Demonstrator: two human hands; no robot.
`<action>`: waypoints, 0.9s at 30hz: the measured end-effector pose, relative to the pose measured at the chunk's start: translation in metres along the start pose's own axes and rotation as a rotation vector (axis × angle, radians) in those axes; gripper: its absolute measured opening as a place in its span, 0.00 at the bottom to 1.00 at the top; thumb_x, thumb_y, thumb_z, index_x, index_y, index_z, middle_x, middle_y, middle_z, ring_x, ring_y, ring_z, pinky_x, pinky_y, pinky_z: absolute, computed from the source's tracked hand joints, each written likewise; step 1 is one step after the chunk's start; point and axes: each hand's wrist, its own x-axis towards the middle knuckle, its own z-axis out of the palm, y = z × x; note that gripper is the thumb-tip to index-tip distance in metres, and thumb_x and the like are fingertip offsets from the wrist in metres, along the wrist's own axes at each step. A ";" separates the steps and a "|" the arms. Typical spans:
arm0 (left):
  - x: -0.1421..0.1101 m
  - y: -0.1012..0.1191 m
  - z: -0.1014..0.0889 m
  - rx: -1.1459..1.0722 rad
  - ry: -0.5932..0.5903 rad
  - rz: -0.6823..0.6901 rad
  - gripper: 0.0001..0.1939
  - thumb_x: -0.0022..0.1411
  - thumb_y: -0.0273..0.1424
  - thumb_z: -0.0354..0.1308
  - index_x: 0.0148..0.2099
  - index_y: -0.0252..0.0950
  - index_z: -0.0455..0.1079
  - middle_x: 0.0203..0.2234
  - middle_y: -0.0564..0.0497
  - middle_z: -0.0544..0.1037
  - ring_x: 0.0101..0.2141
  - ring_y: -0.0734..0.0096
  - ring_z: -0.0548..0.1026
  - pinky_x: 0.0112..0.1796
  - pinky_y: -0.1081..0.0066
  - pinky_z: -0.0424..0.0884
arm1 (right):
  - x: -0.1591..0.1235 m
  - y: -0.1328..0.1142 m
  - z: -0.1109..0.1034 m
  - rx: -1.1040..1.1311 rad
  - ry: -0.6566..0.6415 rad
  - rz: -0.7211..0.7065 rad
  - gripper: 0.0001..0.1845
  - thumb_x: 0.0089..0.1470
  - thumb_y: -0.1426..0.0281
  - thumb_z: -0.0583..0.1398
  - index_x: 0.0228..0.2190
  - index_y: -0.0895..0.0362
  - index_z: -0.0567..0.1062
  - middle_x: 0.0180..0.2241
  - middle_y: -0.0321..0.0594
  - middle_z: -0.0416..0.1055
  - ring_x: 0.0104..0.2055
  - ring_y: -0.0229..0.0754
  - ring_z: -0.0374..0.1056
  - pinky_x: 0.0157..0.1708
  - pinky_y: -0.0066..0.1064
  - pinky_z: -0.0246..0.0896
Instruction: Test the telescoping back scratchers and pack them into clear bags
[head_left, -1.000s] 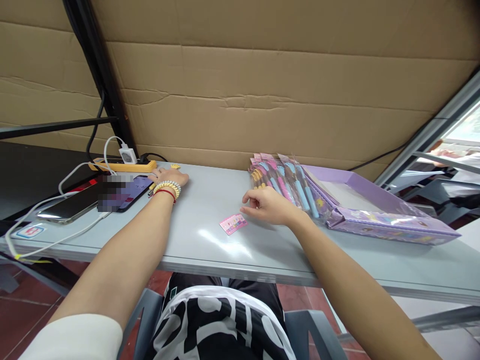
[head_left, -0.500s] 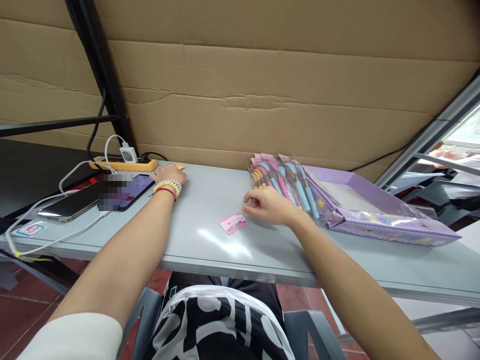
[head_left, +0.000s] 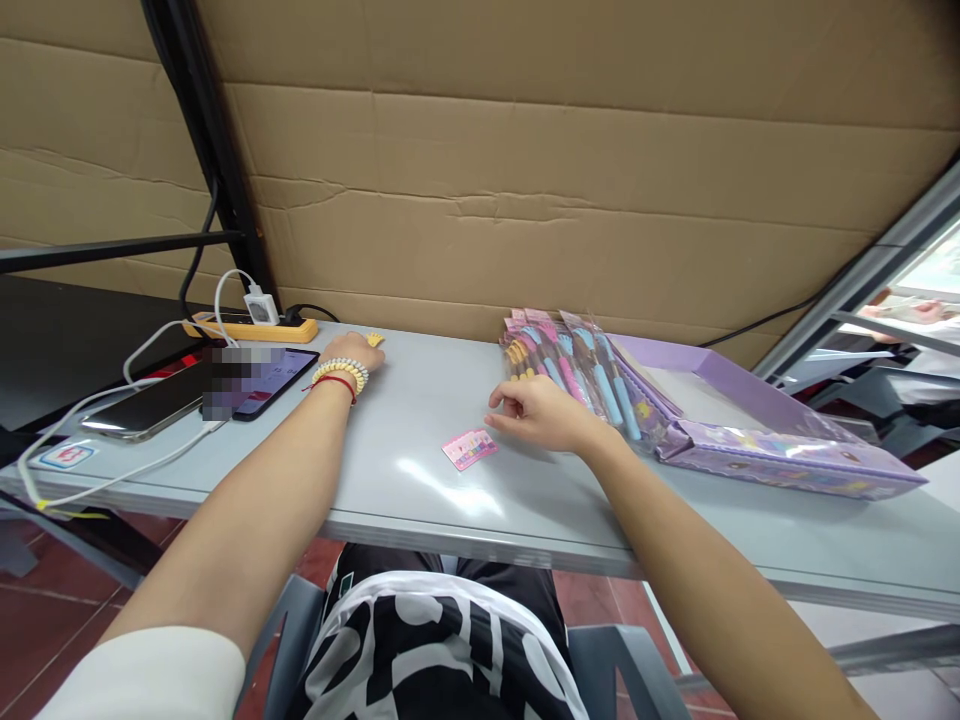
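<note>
On the far left part of the table, my left hand (head_left: 352, 352) is closed, its fingers mostly hidden behind its back. A small yellow piece (head_left: 375, 340) juts out past its far side, seemingly held in the fingers. My right hand (head_left: 538, 412) hovers low over the table with loosely curled fingers, a gap between thumb and forefinger, and nothing in it. Just left of it lies a small pink printed card (head_left: 470, 450). Behind it and to its right rest several clear-wrapped packs (head_left: 574, 365) of slim blue, pink and yellow stick-like items.
Right of the packs is an open purple box (head_left: 780, 450). Two phones (head_left: 150, 400) with white cables and an orange power strip (head_left: 255, 328) occupy the left end. Cardboard (head_left: 465, 200) walls the back. Part of another person shows at far right.
My left hand has shifted slightly right, away from the phone, with the yellow piece showing more. My right hand and the card look about the same; the view has shifted a little.
</note>
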 end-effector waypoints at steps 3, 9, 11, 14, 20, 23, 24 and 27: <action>0.000 0.002 0.001 0.072 -0.028 0.040 0.27 0.50 0.40 0.58 0.51 0.32 0.72 0.50 0.36 0.74 0.49 0.46 0.72 0.44 0.60 0.70 | 0.000 0.000 0.000 -0.003 -0.006 0.004 0.11 0.53 0.64 0.58 0.32 0.60 0.74 0.21 0.34 0.68 0.23 0.32 0.60 0.27 0.26 0.50; -0.009 0.011 0.000 0.162 -0.091 0.159 0.26 0.50 0.36 0.56 0.51 0.31 0.72 0.48 0.34 0.75 0.47 0.48 0.74 0.39 0.63 0.71 | -0.001 0.000 0.001 -0.009 -0.008 0.008 0.10 0.53 0.65 0.58 0.32 0.60 0.74 0.21 0.34 0.68 0.23 0.32 0.60 0.27 0.26 0.51; -0.016 0.019 0.002 0.159 -0.116 0.221 0.25 0.50 0.35 0.55 0.50 0.31 0.73 0.47 0.35 0.76 0.45 0.50 0.75 0.38 0.65 0.71 | -0.001 0.000 0.001 -0.012 -0.010 0.010 0.10 0.53 0.65 0.58 0.32 0.60 0.74 0.21 0.34 0.68 0.23 0.32 0.60 0.27 0.26 0.51; -0.029 0.033 0.007 0.161 -0.165 0.347 0.23 0.50 0.34 0.55 0.49 0.34 0.73 0.46 0.38 0.77 0.44 0.52 0.76 0.38 0.66 0.71 | 0.000 0.000 0.002 -0.020 -0.005 0.006 0.10 0.52 0.65 0.59 0.32 0.60 0.74 0.21 0.34 0.68 0.23 0.32 0.60 0.27 0.26 0.51; -0.047 0.052 0.016 0.187 -0.213 0.522 0.20 0.50 0.35 0.53 0.46 0.35 0.73 0.45 0.37 0.77 0.44 0.49 0.75 0.40 0.61 0.70 | 0.001 0.002 0.004 -0.019 0.005 -0.016 0.10 0.52 0.65 0.59 0.32 0.60 0.74 0.20 0.34 0.68 0.23 0.32 0.60 0.26 0.26 0.50; -0.048 0.053 0.017 0.177 -0.213 0.571 0.17 0.50 0.33 0.53 0.41 0.35 0.74 0.42 0.36 0.78 0.43 0.48 0.75 0.38 0.61 0.70 | 0.001 0.003 0.004 -0.012 0.012 -0.022 0.09 0.52 0.66 0.59 0.32 0.60 0.74 0.20 0.33 0.68 0.23 0.32 0.60 0.26 0.26 0.50; -0.048 0.053 0.017 0.168 -0.207 0.586 0.16 0.50 0.33 0.52 0.40 0.35 0.74 0.41 0.37 0.78 0.42 0.48 0.76 0.37 0.62 0.70 | 0.001 0.004 0.004 -0.009 0.017 -0.024 0.09 0.52 0.66 0.59 0.32 0.60 0.74 0.20 0.33 0.68 0.22 0.32 0.59 0.26 0.26 0.50; -0.050 0.053 0.016 0.122 -0.178 0.634 0.13 0.51 0.31 0.51 0.38 0.36 0.73 0.39 0.39 0.78 0.39 0.53 0.76 0.33 0.65 0.68 | 0.001 0.005 0.004 -0.002 0.027 -0.029 0.09 0.53 0.66 0.59 0.31 0.59 0.73 0.20 0.33 0.67 0.22 0.32 0.59 0.26 0.26 0.50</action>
